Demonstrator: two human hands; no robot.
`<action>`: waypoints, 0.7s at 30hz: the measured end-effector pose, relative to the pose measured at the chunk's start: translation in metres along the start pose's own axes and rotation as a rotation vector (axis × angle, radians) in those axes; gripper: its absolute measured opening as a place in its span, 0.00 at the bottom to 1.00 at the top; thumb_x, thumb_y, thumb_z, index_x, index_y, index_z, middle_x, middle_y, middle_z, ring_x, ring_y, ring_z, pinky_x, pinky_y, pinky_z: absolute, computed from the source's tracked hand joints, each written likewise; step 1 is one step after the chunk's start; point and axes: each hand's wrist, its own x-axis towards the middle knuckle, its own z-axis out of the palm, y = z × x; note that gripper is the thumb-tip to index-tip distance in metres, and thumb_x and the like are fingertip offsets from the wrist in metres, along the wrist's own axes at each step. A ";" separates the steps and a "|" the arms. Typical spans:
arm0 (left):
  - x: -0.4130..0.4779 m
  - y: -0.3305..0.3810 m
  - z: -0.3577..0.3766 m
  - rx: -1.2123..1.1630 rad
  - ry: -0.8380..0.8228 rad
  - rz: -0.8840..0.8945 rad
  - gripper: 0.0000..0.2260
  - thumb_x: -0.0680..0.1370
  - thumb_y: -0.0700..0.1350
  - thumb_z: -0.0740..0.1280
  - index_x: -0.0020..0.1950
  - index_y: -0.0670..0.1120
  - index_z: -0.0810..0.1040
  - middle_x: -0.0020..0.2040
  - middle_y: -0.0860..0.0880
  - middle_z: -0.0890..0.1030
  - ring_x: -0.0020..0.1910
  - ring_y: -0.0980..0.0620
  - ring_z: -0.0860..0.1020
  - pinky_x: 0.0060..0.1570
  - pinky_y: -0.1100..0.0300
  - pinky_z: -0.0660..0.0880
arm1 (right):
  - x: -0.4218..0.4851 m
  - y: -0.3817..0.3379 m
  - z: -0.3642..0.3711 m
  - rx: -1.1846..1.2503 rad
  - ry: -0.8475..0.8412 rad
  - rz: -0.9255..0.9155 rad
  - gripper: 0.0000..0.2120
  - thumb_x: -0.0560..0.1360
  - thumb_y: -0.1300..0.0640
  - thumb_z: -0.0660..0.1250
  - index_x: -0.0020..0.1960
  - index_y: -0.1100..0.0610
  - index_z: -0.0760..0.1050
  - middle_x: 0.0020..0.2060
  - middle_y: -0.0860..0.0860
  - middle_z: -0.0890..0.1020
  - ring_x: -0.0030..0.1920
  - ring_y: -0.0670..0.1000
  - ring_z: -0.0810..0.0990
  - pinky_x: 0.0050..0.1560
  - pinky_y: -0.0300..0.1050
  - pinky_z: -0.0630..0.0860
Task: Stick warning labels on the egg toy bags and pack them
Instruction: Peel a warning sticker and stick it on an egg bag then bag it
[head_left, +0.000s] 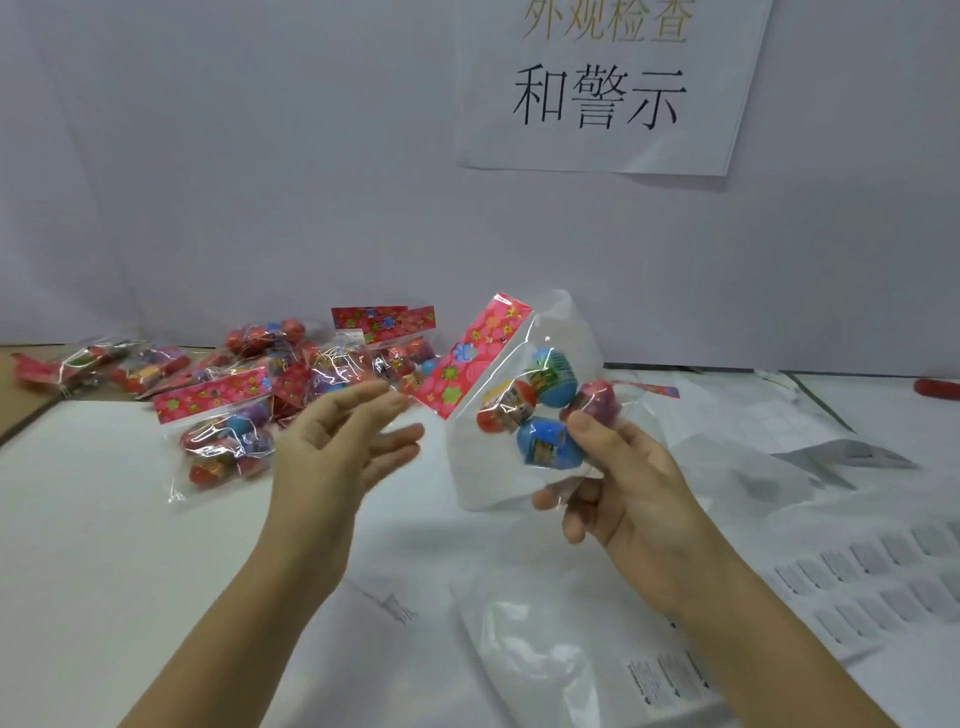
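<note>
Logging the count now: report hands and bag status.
Right hand gripping egg toy bag, held aloft. Left hand open, empty, beside it. Nothing between them; other bags piled at left.

Beyond my counter's (104, 519) far edge, the paper sign (608, 148) on the wall (260, 182) reads 外观检查 in pale yellow above 和警示 in black.

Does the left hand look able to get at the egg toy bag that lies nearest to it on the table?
Probably yes. The left hand is open and empty, close beside that bag, and nothing lies between them.
</note>
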 end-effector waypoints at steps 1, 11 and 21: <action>-0.004 -0.002 0.006 0.001 -0.064 -0.057 0.06 0.67 0.48 0.74 0.43 0.49 0.86 0.46 0.46 0.86 0.46 0.43 0.85 0.42 0.58 0.82 | 0.000 0.002 0.002 0.029 -0.006 0.007 0.23 0.64 0.49 0.71 0.56 0.56 0.75 0.40 0.53 0.85 0.32 0.55 0.83 0.21 0.40 0.74; -0.027 -0.010 0.027 -0.188 -0.143 -0.185 0.11 0.66 0.53 0.71 0.42 0.48 0.86 0.44 0.45 0.85 0.41 0.51 0.84 0.41 0.61 0.81 | -0.007 0.022 0.019 -0.185 -0.059 0.036 0.27 0.63 0.40 0.73 0.58 0.48 0.71 0.45 0.51 0.86 0.40 0.59 0.86 0.31 0.45 0.80; -0.023 -0.006 0.025 -0.239 -0.026 -0.251 0.08 0.65 0.50 0.70 0.38 0.47 0.83 0.38 0.48 0.84 0.37 0.52 0.83 0.34 0.61 0.81 | -0.004 0.015 0.010 -0.231 0.005 -0.029 0.12 0.70 0.48 0.66 0.47 0.56 0.75 0.42 0.53 0.86 0.38 0.57 0.85 0.28 0.43 0.78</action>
